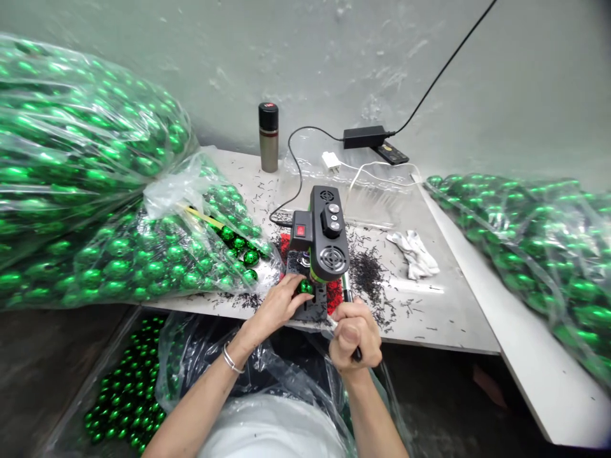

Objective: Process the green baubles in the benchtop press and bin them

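A small black bench machine [326,238] with a red switch [300,230] stands near the table's front edge. My left hand [281,302] pinches a shiny green ball [306,287] between thumb and fingers, at the machine's base plate [310,312] below its front end. The fingers partly cover the ball. My right hand [354,334] is wrapped round the black lever handle [347,295] at the machine's right side. Red material [335,296] shows beneath the machine. Dark shavings [367,273] lie scattered around it.
Clear bags of green balls stand at the left [86,146] and right [539,235]. Below the table is an open bag of balls [128,388]. Behind the machine are a bottle [268,143], a power adapter [364,137] and a white plug [331,161]. White gloves [414,254] lie right.
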`<state>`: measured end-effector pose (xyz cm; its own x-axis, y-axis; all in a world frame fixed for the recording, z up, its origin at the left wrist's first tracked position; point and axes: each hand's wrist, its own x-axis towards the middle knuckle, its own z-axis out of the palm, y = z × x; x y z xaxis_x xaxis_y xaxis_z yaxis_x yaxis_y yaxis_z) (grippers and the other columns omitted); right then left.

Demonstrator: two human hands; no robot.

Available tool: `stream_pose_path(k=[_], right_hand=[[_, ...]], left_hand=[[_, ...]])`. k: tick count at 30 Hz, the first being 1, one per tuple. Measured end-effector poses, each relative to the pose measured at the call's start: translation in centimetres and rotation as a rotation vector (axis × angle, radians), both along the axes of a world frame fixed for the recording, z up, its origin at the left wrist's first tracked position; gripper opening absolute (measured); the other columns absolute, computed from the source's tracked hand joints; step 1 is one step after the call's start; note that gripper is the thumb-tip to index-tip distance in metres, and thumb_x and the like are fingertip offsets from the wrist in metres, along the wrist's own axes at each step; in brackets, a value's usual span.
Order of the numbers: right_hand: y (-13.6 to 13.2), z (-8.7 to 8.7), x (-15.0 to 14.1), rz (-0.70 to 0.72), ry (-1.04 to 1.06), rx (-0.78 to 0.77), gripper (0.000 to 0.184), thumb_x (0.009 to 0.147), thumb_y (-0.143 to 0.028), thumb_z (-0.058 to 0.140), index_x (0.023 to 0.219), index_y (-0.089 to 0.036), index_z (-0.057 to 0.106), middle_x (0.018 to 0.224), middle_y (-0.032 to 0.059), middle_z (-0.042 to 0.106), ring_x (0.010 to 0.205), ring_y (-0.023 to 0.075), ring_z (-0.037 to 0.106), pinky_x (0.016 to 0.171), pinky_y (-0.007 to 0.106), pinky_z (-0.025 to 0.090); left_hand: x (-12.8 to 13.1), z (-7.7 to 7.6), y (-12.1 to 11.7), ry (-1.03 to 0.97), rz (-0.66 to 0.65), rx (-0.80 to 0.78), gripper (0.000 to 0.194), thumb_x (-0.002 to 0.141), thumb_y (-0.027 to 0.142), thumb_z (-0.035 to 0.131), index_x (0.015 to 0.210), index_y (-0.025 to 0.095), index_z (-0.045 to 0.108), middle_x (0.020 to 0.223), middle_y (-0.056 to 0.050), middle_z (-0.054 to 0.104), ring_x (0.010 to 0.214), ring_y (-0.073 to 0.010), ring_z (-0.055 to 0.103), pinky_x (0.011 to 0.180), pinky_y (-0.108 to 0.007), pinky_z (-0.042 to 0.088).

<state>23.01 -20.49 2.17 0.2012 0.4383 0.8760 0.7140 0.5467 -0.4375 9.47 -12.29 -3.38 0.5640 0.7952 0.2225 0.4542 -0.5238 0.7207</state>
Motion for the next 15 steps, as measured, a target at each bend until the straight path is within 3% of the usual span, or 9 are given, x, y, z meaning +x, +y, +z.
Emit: stream_pose_path(k=[3, 9, 15], right_hand=[[0.0, 0.1, 0.0, -0.005, 0.007, 0.002, 0.031, 0.097, -0.016, 0.038, 0.068, -0.02, 0.046, 0.066, -0.0004, 0.053, 0.06, 0.0117, 0.052, 0.065, 0.032, 0.045], [-0.2, 0.1, 0.1, -0.004, -0.026, -0.011, 0.029, 0.096, -0.016, 0.04, 0.068, -0.021, 0.046, 0.065, -0.0002, 0.054, 0.06, 0.0129, 0.053, 0.062, 0.032, 0.046], [-0.1, -2.3, 0.6, -0.034, -0.088, 0.014, 0.03, 0.098, -0.02, 0.037, 0.069, -0.021, 0.044, 0.067, -0.0006, 0.055, 0.059, 0.0117, 0.052, 0.067, 0.034, 0.049]], left_hand=[[0.1, 0.0, -0.1, 0.042, -0.011, 0.022, 0.029, 0.095, 0.035, 0.058, 0.119, 0.017, 0.061, 0.112, -0.012, 0.066, 0.101, -0.0262, 0.067, 0.086, -0.038, 0.056], [0.6, -0.6, -0.2, 0.063, 0.117, 0.125, 0.032, 0.093, 0.044, 0.061, 0.112, 0.019, 0.066, 0.102, -0.009, 0.067, 0.097, -0.0253, 0.064, 0.087, -0.04, 0.052], [0.9, -1.8, -0.2, 0.017, 0.147, 0.209, 0.031, 0.093, 0.044, 0.062, 0.111, 0.02, 0.068, 0.101, -0.008, 0.067, 0.095, -0.0238, 0.061, 0.084, -0.038, 0.047]])
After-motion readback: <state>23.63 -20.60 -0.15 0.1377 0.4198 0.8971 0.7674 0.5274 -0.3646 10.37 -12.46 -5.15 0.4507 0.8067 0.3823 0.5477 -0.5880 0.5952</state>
